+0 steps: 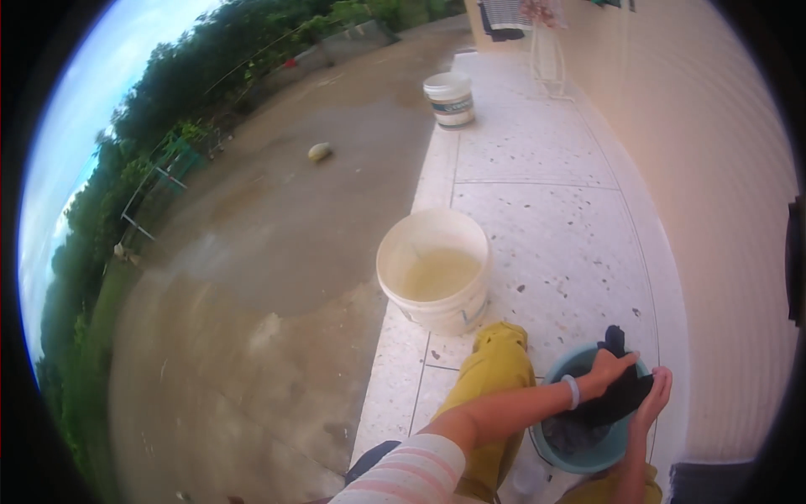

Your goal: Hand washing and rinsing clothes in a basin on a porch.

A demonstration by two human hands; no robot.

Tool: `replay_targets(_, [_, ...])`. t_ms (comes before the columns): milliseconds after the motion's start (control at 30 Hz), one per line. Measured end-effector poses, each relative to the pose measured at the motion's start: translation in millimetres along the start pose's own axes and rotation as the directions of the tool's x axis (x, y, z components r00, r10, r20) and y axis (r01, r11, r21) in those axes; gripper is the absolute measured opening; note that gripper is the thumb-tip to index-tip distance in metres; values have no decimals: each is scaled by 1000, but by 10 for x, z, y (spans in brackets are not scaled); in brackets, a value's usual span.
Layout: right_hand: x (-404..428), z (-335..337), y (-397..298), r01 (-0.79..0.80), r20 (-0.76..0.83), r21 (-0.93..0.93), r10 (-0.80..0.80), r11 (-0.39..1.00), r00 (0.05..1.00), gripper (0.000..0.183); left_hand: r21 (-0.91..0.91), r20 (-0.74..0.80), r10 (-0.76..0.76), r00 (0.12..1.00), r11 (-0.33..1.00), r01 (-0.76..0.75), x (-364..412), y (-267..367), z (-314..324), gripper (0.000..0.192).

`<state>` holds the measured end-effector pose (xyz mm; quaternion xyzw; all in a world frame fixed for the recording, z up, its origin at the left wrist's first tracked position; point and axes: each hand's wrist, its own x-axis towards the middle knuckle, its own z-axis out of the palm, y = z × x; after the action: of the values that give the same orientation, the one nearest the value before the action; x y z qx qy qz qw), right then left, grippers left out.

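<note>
A dark wet cloth is held over a teal plastic basin that stands on the tiles between my knees. My left hand, with a pale band on its wrist, grips the cloth near its upper part. At the basin's right side, my right hand holds the cloth's right edge between fingers and thumb. Part of the cloth hangs down into the basin, where more greyish fabric or murky water shows; I cannot tell which.
A white bucket holding yellowish water stands ahead on the terrazzo ledge. Farther along is a second white bucket. The concrete yard lies to the left, with a yellowish round object on it. A pale wall rises on the right.
</note>
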<state>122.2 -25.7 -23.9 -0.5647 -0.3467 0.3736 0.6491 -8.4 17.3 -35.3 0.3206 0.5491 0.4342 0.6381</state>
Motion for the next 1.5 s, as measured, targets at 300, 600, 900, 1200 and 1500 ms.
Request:
replay_targets(300, [308, 37, 519, 336, 211, -555, -262, 761, 942, 38, 30, 20, -176, 984, 984, 175, -456, -214, 187, 57])
replay_targets(600, [-361, 667, 123, 658, 377, -283, -549, 698, 746, 34, 26, -78, -117, 990, 992, 119, 76, -2, -99, 57])
replay_targets(900, [512, 32, 333, -118, 269, -62, 130, 991, 954, 34, -94, 315, -79, 946, 989, 114, -256, 166, -68, 59])
replay_targets(1200, [51, 327, -288, -136, 620, -507, 470, 851, 628, 56, 148, -191, 59, 980, 989, -31, 174, 344, -387, 56])
replay_targets(1500, [-403, 444, -362, 508, 650, -528, -62, 680, 757, 30, 11, -133, -17, 991, 1000, 19, 198, -17, -234, 71])
